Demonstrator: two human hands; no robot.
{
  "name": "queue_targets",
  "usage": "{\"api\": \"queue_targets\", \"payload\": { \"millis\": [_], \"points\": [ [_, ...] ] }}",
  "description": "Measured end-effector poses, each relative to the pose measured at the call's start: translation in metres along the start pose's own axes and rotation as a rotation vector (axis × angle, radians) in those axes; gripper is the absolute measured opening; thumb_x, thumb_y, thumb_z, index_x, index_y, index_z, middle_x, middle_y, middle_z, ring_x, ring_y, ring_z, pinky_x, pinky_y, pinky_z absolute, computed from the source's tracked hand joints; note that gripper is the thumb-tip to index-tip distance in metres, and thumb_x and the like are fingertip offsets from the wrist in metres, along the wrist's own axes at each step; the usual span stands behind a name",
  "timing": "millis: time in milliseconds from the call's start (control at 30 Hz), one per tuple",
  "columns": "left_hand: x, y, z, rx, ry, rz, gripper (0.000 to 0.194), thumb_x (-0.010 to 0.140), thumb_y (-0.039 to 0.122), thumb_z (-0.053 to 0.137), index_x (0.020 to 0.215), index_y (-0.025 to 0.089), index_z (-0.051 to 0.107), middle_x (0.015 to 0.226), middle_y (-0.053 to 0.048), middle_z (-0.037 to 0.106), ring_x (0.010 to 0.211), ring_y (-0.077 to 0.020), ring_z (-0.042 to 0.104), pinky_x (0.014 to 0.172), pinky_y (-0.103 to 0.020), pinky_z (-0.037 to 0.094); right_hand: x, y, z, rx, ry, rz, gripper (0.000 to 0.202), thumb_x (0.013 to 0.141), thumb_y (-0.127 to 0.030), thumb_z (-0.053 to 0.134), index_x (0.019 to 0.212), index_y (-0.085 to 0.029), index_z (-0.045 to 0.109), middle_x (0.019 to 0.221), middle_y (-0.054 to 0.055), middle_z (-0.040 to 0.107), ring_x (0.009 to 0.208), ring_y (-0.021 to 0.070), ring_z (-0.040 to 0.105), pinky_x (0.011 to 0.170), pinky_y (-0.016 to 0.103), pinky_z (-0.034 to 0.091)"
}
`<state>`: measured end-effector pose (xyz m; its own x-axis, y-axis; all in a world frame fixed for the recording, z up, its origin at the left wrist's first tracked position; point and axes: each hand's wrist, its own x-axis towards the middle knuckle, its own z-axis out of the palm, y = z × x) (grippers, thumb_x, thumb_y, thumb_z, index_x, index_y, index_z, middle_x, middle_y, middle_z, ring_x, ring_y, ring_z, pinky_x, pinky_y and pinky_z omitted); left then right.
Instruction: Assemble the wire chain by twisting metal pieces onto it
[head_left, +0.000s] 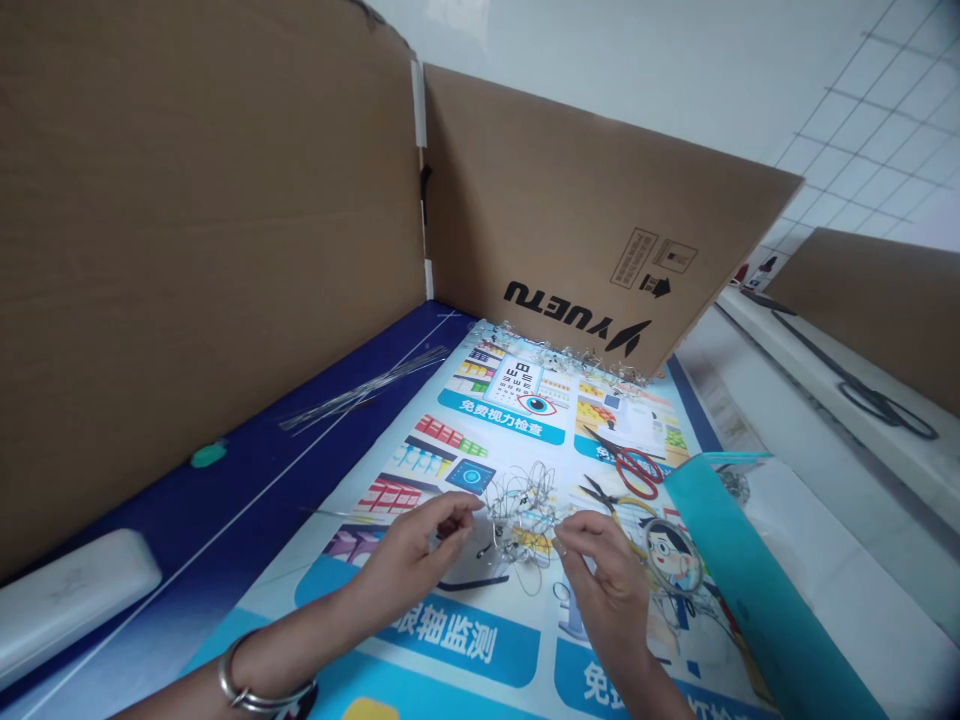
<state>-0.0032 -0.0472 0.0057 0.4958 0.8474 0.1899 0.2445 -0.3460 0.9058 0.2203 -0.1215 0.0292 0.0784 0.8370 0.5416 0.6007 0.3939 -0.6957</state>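
Observation:
A loose tangle of thin silvery wire (527,500) with small dark bits lies between my hands, just over a printed poster sheet. My left hand (431,540) pinches wire at the tangle's left side, thumb against forefinger. From behind that hand a thin straight strand runs out to the left. At the right edge of the tangle, my right hand (609,575) has its thumb and forefinger pressed together on the wire. The exact strands in the fingertips are too fine to make out. Yellow-handled pliers (616,500) and red-handled scissors (637,472) lie beyond my right hand.
A wire coil (699,575) and a teal box (757,570) stand at right. Wire pieces (559,358) line the foot of the cardboard panel (585,200). Straight wires (364,388), a teal lump (208,455) and a white case (75,600) are at left.

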Motion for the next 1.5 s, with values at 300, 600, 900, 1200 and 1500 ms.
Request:
{"api": "queue_targets", "payload": {
  "millis": [300,600,900,1200,1500],
  "points": [
    [-0.001,0.001,0.002,0.018,-0.023,-0.028,0.025,0.084,0.021,0.043,0.108,0.023,0.048,0.085,-0.002,0.059,0.078,-0.0152,0.056,0.071,-0.028,0.046,-0.001,-0.003,0.001,-0.042,-0.009,-0.066,0.025,0.079,-0.007,0.053,0.093,-0.024,0.064,0.092,0.006,0.058,0.085,0.0176,0.058,0.069,0.03,0.05],
    [-0.002,-0.002,0.004,0.018,-0.047,-0.048,0.03,0.083,0.017,0.044,0.112,0.023,0.045,0.084,0.0,0.058,0.077,-0.0136,0.056,0.071,-0.026,0.045,0.001,-0.008,0.002,-0.09,-0.002,-0.096,0.025,0.078,-0.005,0.053,0.091,-0.023,0.064,0.091,0.005,0.058,0.084,0.0171,0.058,0.069,0.029,0.05],
    [-0.003,-0.002,0.004,0.047,-0.027,-0.026,0.025,0.085,0.021,0.044,0.109,0.022,0.046,0.085,0.0,0.059,0.077,-0.0137,0.057,0.071,-0.025,0.045,0.0,-0.01,0.003,-0.085,0.001,-0.091,0.022,0.079,-0.005,0.053,0.089,-0.021,0.064,0.09,0.006,0.057,0.084,0.0168,0.057,0.071,0.028,0.049],
    [-0.01,0.003,0.002,0.244,0.125,0.212,0.012,0.084,0.021,0.051,0.095,0.018,0.053,0.08,-0.003,0.061,0.07,-0.014,0.057,0.064,-0.025,0.046,-0.002,-0.008,0.007,-0.092,-0.005,-0.094,0.023,0.08,-0.004,0.052,0.092,-0.021,0.062,0.091,0.006,0.055,0.086,0.0159,0.055,0.072,0.027,0.049],
    [0.0,0.024,0.002,0.372,0.229,0.554,0.018,0.078,0.009,0.058,0.093,0.019,0.056,0.083,-0.005,0.059,0.077,-0.0178,0.052,0.071,-0.034,0.041,0.0,-0.016,0.01,-0.032,-0.002,-0.121,0.024,0.08,-0.003,0.052,0.093,-0.02,0.062,0.091,0.006,0.055,0.084,0.014,0.056,0.07,0.025,0.049]
  ]
}}
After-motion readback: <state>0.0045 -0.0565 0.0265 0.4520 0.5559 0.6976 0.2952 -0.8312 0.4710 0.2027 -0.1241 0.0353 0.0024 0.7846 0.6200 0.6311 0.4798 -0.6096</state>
